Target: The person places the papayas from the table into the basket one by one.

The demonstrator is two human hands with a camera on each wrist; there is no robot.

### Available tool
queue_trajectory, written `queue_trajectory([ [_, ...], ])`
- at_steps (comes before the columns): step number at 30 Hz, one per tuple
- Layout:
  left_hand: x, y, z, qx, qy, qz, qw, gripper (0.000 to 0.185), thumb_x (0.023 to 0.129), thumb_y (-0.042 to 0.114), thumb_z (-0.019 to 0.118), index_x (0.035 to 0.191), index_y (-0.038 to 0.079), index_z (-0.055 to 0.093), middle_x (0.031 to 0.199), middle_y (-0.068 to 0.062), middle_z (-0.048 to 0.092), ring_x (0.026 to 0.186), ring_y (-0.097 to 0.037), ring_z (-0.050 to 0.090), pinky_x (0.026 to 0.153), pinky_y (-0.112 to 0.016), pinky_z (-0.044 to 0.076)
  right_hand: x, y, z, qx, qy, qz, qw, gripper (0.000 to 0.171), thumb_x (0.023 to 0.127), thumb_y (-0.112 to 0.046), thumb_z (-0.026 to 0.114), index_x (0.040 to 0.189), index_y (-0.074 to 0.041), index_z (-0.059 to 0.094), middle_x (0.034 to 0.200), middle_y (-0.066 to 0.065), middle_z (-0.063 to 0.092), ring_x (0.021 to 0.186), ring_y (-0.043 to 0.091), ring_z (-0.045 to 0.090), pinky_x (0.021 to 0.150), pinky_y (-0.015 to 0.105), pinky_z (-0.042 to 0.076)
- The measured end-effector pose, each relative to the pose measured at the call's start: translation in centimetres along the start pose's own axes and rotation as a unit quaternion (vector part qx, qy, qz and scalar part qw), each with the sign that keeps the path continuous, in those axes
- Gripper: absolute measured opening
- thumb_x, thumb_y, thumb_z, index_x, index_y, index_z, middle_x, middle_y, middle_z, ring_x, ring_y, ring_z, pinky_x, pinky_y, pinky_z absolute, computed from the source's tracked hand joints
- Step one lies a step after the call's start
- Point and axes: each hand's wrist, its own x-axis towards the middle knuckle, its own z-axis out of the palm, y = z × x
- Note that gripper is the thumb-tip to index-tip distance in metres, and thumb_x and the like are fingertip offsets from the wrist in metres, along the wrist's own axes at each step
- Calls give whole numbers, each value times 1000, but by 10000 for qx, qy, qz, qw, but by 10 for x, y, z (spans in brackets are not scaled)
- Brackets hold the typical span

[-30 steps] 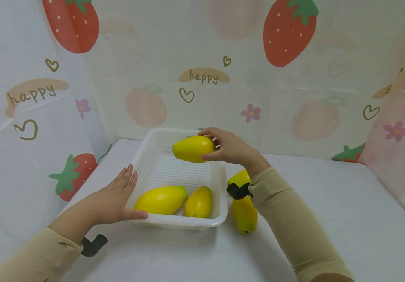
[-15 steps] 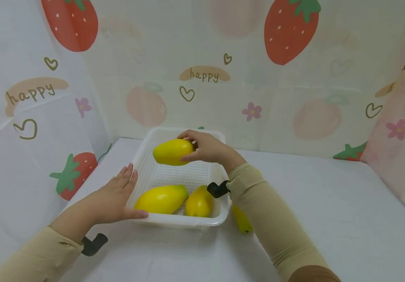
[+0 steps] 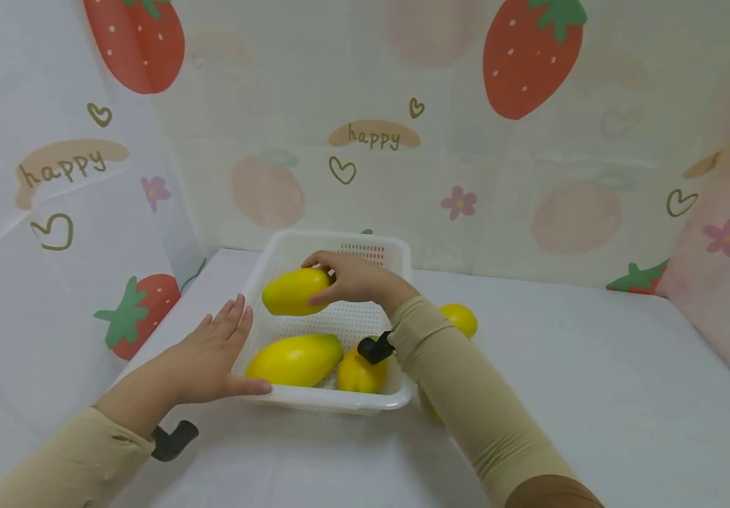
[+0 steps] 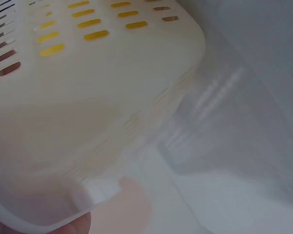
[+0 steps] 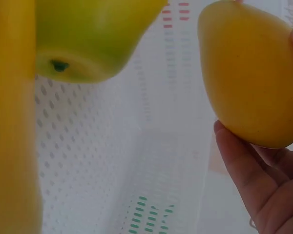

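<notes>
A smooth yellow mango is gripped by the right hand, fingers curled round it, above the far left part of the white basket. Two more mangoes lie at the near side. The left hand is laid flat against the basket's near-left corner, fingers straight. Another mango lies on the table beside the basket, partly hidden by the right sleeve.
</notes>
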Motion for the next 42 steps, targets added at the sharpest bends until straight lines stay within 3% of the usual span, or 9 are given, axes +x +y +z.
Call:
queue_trajectory([
  [14,1,1,1,68,28,5,10000,124,64,84,41,143,-7,12,150,-25,-1,137,-41,2,106,-59,9,13,-2,13,-405,-546,128,9976,51,79,-33,71,124,-25,48,113,-4,55,97,11,53,90,29,44],
  [21,2,0,1,53,54,36,10000,124,65,84,41,143,-7,12,150,-24,-1,137,-40,2,106,-58,9,18,-6,19,-236,-1043,333,9937,53,79,-33,71,125,-25,46,116,-3,54,94,12,57,82,26,49],
  [36,2,0,2,-30,-1,-39,10000,124,64,84,43,143,-6,11,151,-23,-2,138,-39,1,106,-58,9,26,-7,27,-866,-1107,393,9893,53,81,-27,70,128,-23,45,123,-5,52,109,11,47,101,33,36],
  [42,2,0,2,-59,14,-25,10000,123,65,83,43,144,-6,10,151,-23,-3,138,-39,1,107,-57,9,28,-8,29,-1015,-1149,530,9867,53,81,-26,70,128,-24,46,122,-7,52,109,11,46,103,35,34],
])
